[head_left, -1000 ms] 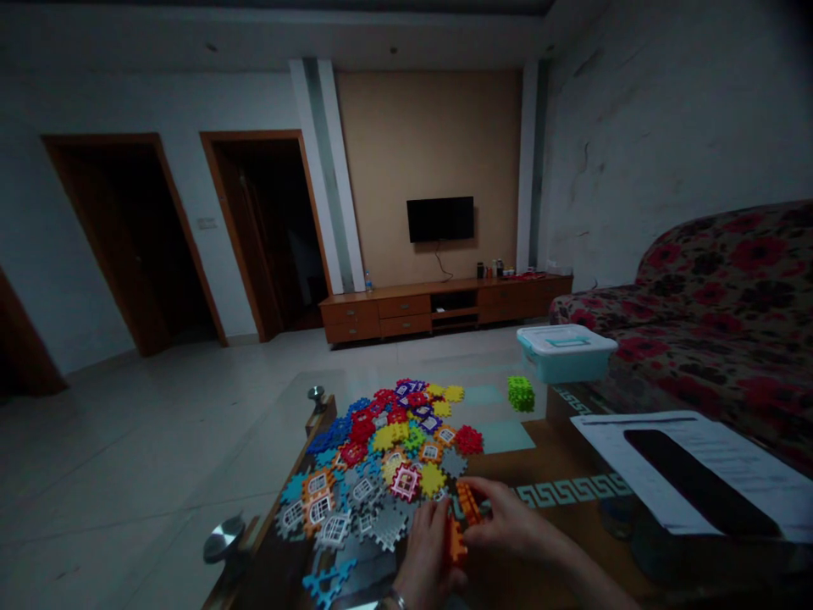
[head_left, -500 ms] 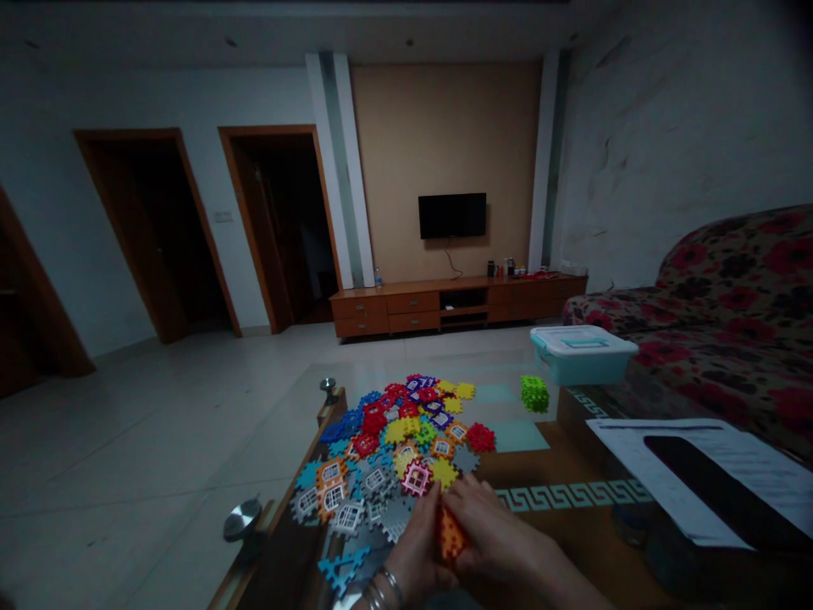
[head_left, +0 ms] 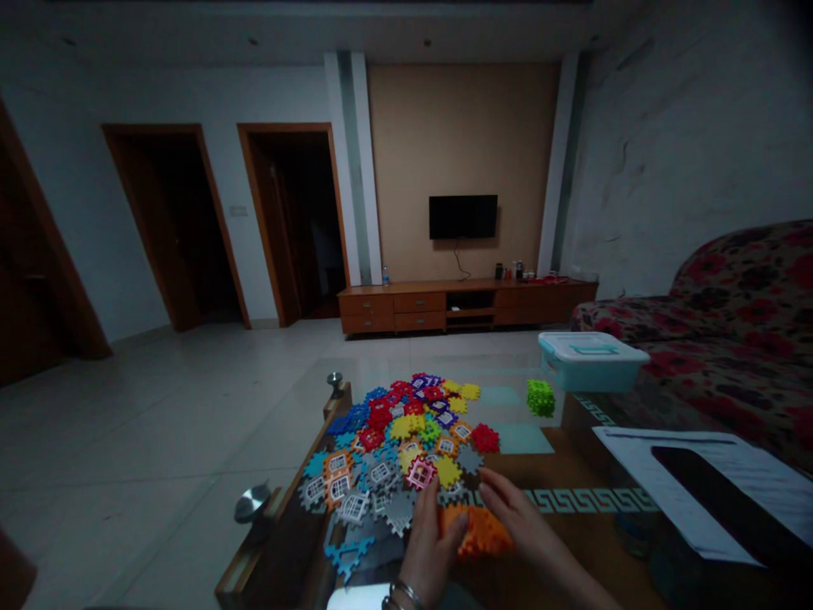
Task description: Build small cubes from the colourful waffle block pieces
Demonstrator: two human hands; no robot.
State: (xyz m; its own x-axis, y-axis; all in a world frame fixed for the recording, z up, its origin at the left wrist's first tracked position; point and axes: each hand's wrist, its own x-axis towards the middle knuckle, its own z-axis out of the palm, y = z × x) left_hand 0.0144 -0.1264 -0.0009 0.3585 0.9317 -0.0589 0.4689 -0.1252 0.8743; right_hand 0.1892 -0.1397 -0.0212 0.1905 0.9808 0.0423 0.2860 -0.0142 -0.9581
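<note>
Orange interlocking toy tiles [head_left: 486, 534], grouped into a block, lie low between my two hands. On their left side is my left hand [head_left: 428, 542], thumb and fingers spread, the thumb overlapping the block's near left end. My right hand [head_left: 517, 515] is at the block's right, its fingers stretched out and apart; whether it touches the block is hard to tell. Beyond the hands spreads a heap of gear-edged tiles in several colours, including a pink window tile [head_left: 420, 473], a yellow tile [head_left: 448, 473] and a grey tile [head_left: 400, 511].
A green block of tiles [head_left: 540, 397] stands farther back on the glass table, near a lidded teal box [head_left: 594, 363]. At right, a dark phone-like slab [head_left: 717, 496] lies on papers [head_left: 626, 449]. A blue tile piece [head_left: 348, 555] is at the near left.
My hands have moved apart, the right one shifting right and loosening from the orange tiles. The orange block, earlier upright and mostly covered, now shows wider between them. The view has turned slightly left.
</note>
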